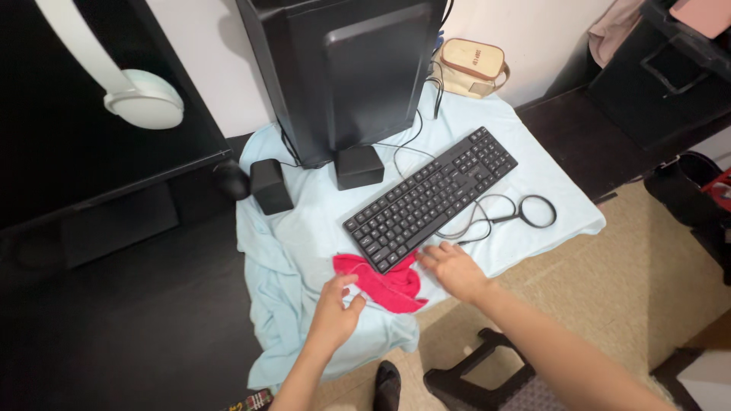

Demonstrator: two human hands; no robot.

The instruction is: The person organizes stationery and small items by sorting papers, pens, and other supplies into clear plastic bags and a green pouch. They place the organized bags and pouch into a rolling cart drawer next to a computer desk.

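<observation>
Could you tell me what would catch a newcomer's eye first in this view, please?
The bright red cloth stands out most, lying on the pale blue sheet at the near end of the black keyboard. The left hand pinches its near edge, while the right hand rests beside the keyboard's near end. Behind, a black monitor stands with two small speakers before it.

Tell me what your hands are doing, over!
Left hand pinching red cloth. Right hand at keyboard edge. Cloth corner tucked under keyboard; cable loops beside.
</observation>
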